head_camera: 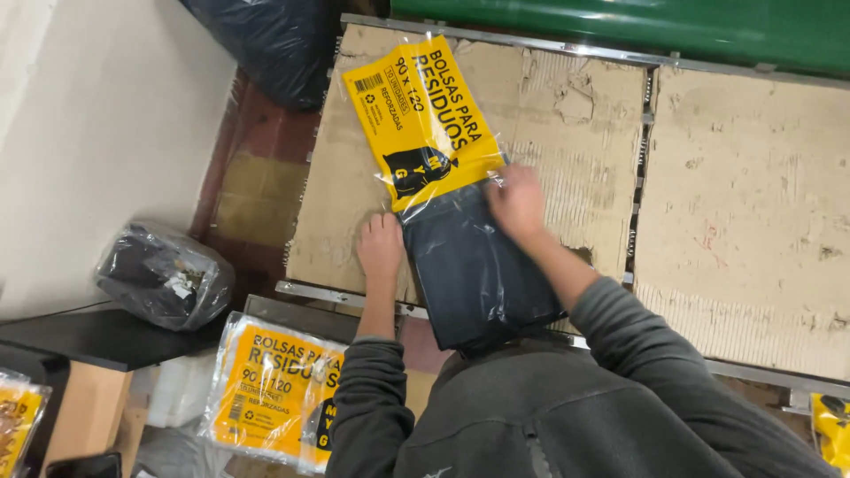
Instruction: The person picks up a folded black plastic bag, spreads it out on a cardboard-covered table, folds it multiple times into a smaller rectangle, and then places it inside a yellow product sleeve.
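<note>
A flat stack of folded dark bags [478, 274] in a clear plastic sleeve lies on a worn cardboard-covered table [567, 115]. A yellow printed label sheet [418, 115] sticks out of the sleeve's far end. My left hand [381, 246] rests with fingers curled against the left edge of the pack, next to the label's bottom corner. Pressed on the pack's upper right corner, my right hand [516, 202] pinches the clear plastic where the yellow sheet meets the dark bags. Grey sleeves cover both arms.
A finished pack with a yellow label [270, 394] lies at lower left. A clear-wrapped bundle of dark bags [164, 274] sits on a black shelf. A large black bag [266, 44] stands at the top. A green band [620, 22] runs along the far edge. Another yellow pack [18, 416] is far left.
</note>
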